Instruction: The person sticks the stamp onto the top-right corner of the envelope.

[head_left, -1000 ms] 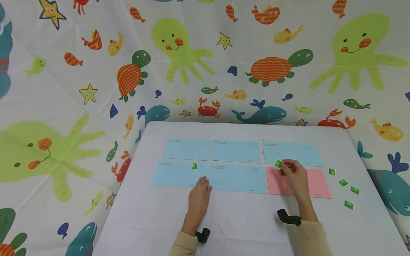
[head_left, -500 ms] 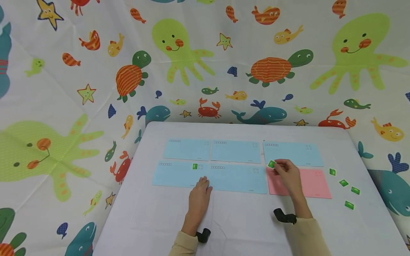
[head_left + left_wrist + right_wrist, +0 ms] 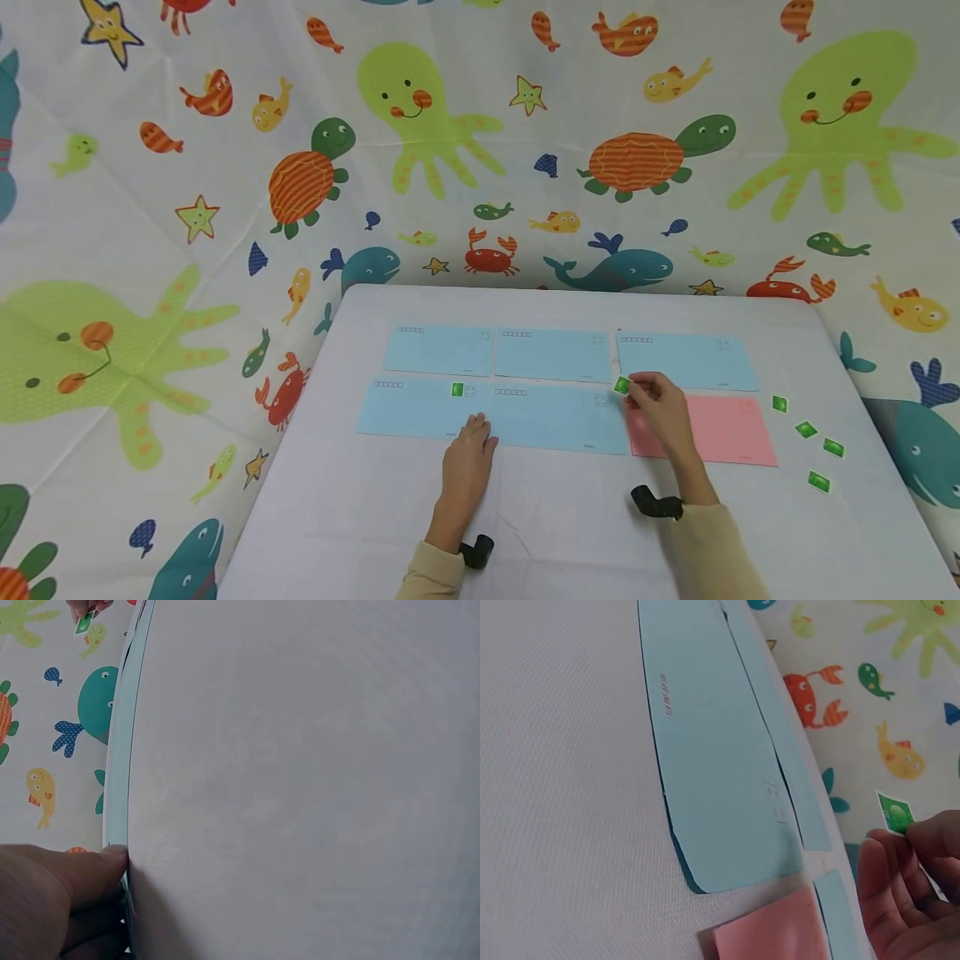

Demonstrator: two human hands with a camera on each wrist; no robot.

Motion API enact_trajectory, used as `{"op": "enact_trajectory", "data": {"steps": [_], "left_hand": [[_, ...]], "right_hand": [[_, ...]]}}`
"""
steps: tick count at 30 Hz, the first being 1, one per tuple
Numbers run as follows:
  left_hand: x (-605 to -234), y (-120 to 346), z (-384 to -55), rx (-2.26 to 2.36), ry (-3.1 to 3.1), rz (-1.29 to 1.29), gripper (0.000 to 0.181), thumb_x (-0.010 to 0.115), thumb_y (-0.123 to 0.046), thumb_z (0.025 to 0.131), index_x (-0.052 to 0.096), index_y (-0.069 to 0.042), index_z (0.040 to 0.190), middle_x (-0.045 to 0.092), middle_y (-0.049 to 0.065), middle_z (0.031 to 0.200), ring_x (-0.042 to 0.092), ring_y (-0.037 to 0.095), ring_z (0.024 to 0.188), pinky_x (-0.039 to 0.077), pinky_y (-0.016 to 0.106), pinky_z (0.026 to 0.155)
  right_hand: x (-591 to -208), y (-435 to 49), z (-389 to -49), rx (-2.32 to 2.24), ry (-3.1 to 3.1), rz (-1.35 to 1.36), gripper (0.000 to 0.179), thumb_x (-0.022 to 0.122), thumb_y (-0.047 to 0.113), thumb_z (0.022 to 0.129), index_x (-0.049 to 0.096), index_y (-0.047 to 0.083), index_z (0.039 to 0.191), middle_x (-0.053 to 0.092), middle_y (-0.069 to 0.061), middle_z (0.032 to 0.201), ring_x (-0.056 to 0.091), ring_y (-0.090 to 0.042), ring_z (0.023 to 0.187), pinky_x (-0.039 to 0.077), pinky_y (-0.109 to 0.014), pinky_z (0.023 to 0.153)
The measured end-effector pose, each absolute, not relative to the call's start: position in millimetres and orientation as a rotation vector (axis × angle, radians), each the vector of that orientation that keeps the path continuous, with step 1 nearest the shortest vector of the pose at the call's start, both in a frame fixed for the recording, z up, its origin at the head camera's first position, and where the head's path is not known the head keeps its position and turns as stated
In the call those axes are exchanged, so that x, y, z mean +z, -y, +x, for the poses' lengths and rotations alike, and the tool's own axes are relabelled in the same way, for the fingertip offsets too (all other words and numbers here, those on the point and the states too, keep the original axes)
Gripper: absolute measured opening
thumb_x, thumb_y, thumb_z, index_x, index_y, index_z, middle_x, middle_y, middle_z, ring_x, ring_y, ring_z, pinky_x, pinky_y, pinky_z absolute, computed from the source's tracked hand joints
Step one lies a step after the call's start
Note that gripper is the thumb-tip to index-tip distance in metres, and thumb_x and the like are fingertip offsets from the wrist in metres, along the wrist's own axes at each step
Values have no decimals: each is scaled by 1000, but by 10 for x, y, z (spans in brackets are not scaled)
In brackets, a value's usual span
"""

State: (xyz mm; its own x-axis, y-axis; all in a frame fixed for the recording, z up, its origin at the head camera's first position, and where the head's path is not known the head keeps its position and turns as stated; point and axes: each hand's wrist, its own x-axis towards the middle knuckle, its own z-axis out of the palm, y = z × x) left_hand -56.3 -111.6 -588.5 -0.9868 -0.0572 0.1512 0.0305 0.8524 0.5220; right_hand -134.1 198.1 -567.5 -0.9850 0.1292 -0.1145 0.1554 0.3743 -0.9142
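My right hand (image 3: 663, 410) pinches a small green stamp (image 3: 622, 385) between thumb and fingers, above the gap near the left end of the pink envelope (image 3: 735, 433). In the right wrist view the stamp (image 3: 895, 813) shows its white border, held at the fingertips. My left hand (image 3: 467, 462) rests with extended fingers on the lower edge of the front-left blue envelope (image 3: 408, 412). Another green stamp (image 3: 457, 389) lies near that envelope's upper right, beside its printed squares. To the right is the front-middle blue envelope (image 3: 551, 427), with printed squares at its upper right.
Three more blue envelopes form the back row: left (image 3: 435, 350), middle (image 3: 551, 357) and right (image 3: 690, 364). Several loose green stamps (image 3: 806, 430) lie on the white table (image 3: 570, 533) at the right. A sea-animal cloth (image 3: 450, 100) hangs behind.
My right hand has moved left with the stamp, from over the pink envelope toward the front-middle blue envelope. The left hand has stayed in place.
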Motion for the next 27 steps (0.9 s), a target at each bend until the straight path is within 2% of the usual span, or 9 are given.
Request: {"op": "enact_trajectory", "data": {"steps": [6, 13, 18, 27], "left_hand": [[-5870, 1125, -548, -833, 2864, 17, 32, 72, -12, 91, 71, 6, 117, 67, 19, 130, 63, 33, 126, 52, 49, 102], [-5890, 1143, -542, -822, 2861, 13, 32, 72, -12, 91, 71, 5, 117, 67, 19, 130, 63, 33, 125, 53, 49, 101], [-5892, 1145, -539, -820, 2858, 12, 32, 72, -12, 91, 71, 5, 117, 67, 19, 130, 63, 33, 125, 53, 49, 101], [-5897, 1141, -534, -828, 2853, 6, 31, 73, -11, 90, 72, 6, 116, 67, 20, 129, 63, 33, 125, 53, 49, 101]], "right_hand": [[-5726, -1925, -1346, -1752, -2562, 199, 32, 62, 26, 101, 63, 1, 121, 70, -21, 101, 69, -9, 79, 59, -19, 70], [-5754, -1851, -1354, -1756, -2537, 168, 28, 62, 22, 100, 63, 2, 119, 69, -19, 105, 69, -13, 81, 59, -20, 71], [-5786, -1806, -1357, -1720, -2538, 162, 26, 62, 20, 100, 64, 2, 119, 69, -18, 105, 69, -11, 80, 59, -22, 72], [-5824, -1716, -1355, -1568, -2602, 136, 22, 61, 17, 101, 65, 4, 118, 69, -16, 104, 68, -16, 80, 53, -20, 65]]}}
